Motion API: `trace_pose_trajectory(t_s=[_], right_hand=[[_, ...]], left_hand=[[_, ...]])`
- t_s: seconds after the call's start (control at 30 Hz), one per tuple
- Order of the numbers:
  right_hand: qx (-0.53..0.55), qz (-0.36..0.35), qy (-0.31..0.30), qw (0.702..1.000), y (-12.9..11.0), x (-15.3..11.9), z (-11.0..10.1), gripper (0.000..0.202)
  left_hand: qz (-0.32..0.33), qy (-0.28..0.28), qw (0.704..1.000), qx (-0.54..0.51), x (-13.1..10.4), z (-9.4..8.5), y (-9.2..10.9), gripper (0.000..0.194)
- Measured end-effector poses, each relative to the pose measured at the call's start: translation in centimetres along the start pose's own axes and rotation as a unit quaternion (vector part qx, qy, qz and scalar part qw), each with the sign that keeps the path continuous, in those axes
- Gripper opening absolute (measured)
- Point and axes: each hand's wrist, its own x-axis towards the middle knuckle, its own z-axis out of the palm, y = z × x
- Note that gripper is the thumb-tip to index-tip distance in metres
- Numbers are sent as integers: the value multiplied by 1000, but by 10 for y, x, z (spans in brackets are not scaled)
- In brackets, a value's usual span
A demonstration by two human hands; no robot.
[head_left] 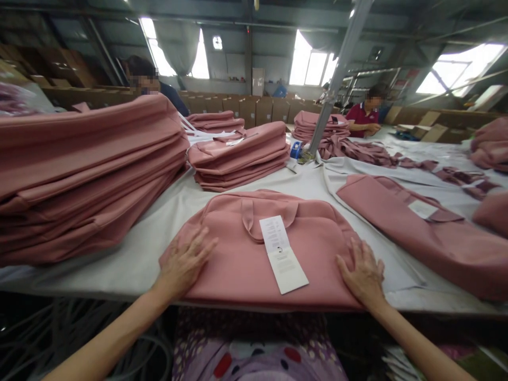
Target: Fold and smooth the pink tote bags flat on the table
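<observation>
A pink bag [234, 264] lies flat at the table's front edge, its handle [248, 219] loop folded down over the front. An unfolded white paper tag [283, 254] with small print rests on it, beside and partly over the handle. My left hand [184, 262] presses on the bag's left side, fingers spread. On the right side, my right hand [363, 272] lies with its fingers apart over the bag's edge. Neither hand grasps anything.
A tall stack of pink bags [87, 174] stands at the left, with a smaller stack [242, 156] behind the bag. Another tagged bag [432, 233] lies at right. A metal post [329, 90] rises from the white-covered table [138, 270]. Two people work beyond; cartons [254, 110] line the back.
</observation>
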Motion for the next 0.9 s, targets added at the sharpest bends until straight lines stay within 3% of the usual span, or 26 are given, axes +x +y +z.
trace_pose_trajectory(t_s=[0.07,0.13,0.23,0.4,0.53,0.63,0.77,0.9], right_hand=[[45,-74,-4,996,4,1,-2,62],[86,-126,-23,988,10,2,-3,52],[116,-136,-32,983,15,7,0,46],[97,-143,-34,984,12,20,10,46],[86,-230,-32,969,8,19,3,43],[107,-300,-124,940,7,16,-7,42],[100,-286,-247,920,5,17,-14,58],[88,-311,-290,901,5,18,-12,83]], left_hand=[[110,-87,989,-55,3,3,3,47],[140,-136,977,-82,2,11,4,54],[133,-124,981,-69,-2,22,7,67],[134,-80,987,-27,-3,34,7,65],[144,-66,987,-15,-4,38,6,66],[144,-77,987,-8,-3,37,7,66],[143,-134,981,-10,5,26,8,67],[182,-177,967,-30,14,19,3,77]])
